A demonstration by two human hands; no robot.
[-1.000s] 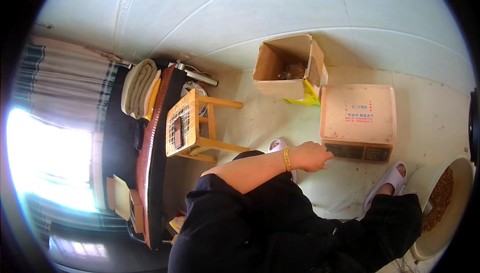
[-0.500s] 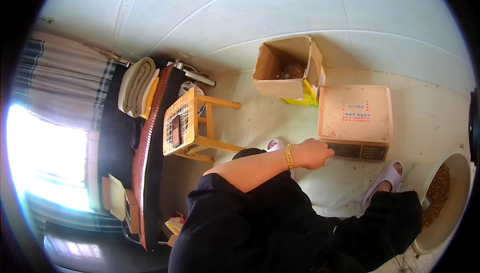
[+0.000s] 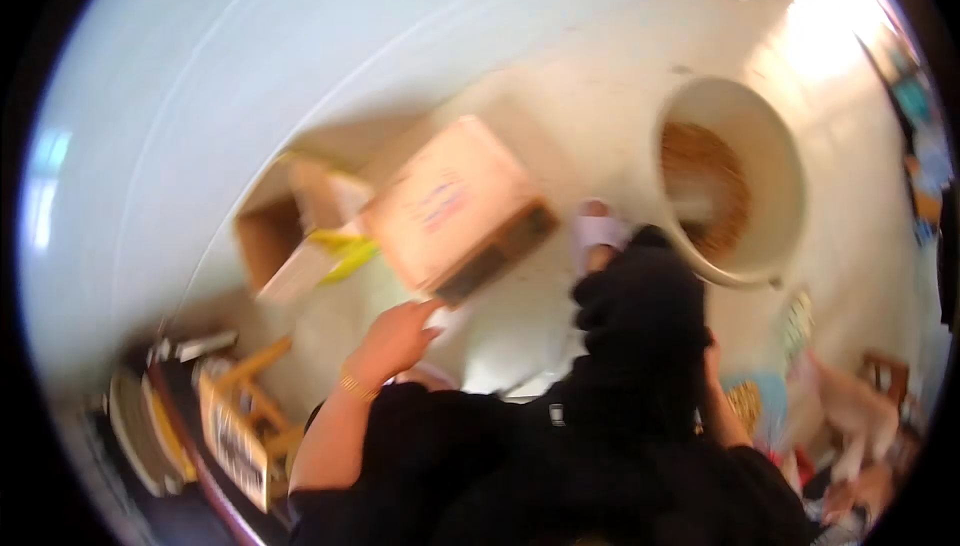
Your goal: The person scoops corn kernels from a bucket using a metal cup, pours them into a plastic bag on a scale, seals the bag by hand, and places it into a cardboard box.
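Note:
My left hand [image 3: 395, 338], with a gold bracelet [image 3: 359, 388] at the wrist, reaches out near the front corner of a low, pink-topped box that looks like a weighing scale [image 3: 455, 206]. Its index finger points at that corner, and a gap shows between finger and thumb. Whether the fingertip touches the box is blurred. Blue and red print marks the box's top, and a dark panel runs along its near side. My right hand [image 3: 713, 356] is down beside my black-clad leg, its fingers mostly hidden.
Left of the scale-like box stands an open cardboard box [image 3: 270, 236]. A large pale bucket [image 3: 785, 181] holds brown grainy stuff. A wooden stool [image 3: 245, 426] is at lower left. A lilac slipper [image 3: 598, 231] is on my foot. Another person's limbs [image 3: 850, 406] appear at lower right.
My view has swung right and is blurred, bringing the whole bucket and my right arm into sight. My left hand's index finger now points out, and the fingers look less closed.

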